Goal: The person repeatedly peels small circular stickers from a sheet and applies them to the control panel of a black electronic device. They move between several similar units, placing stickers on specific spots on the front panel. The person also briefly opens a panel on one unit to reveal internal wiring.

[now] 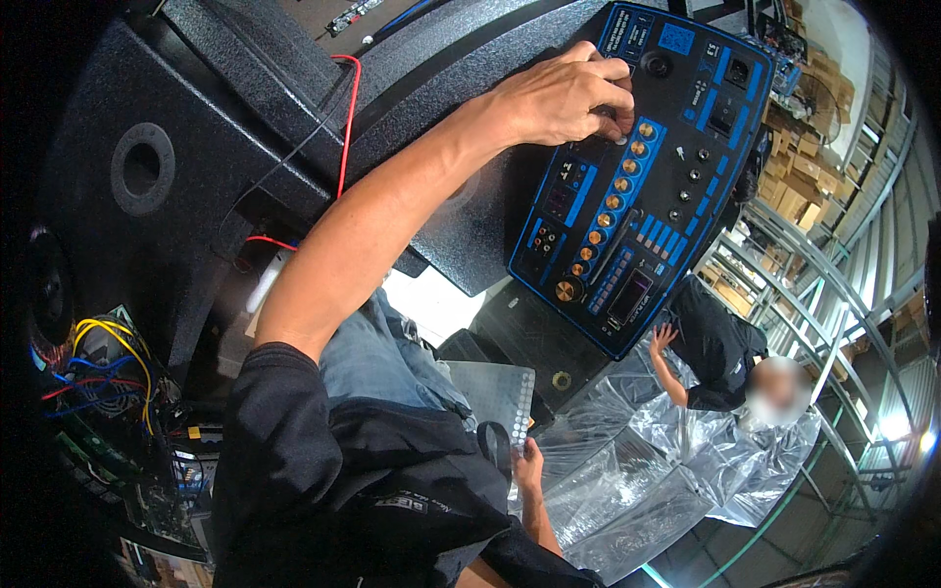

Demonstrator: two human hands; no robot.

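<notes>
My left hand (578, 103) reaches across to a black control panel (613, 108) with blue markings and a row of gold knobs (615, 202). Its fingers are bent and pinched together at the upper end of that row. A small pale round dot (619, 140), apparently a sticker, shows at the fingertips, against the panel face. Low in the view, my right hand (529, 465) grips the edge of a translucent sheet (490, 392) bearing rows of round clear dots. Part of that hand is hidden by the sheet and my shirt.
Large black speaker cabinets (225, 88) stand left and behind the panel; a red wire (351, 118) hangs over one. Loose electronics with coloured wires (113, 343) lie at left. Another person (716, 343) stands at right, one hand near the panel, beside plastic-wrapped goods (627, 470).
</notes>
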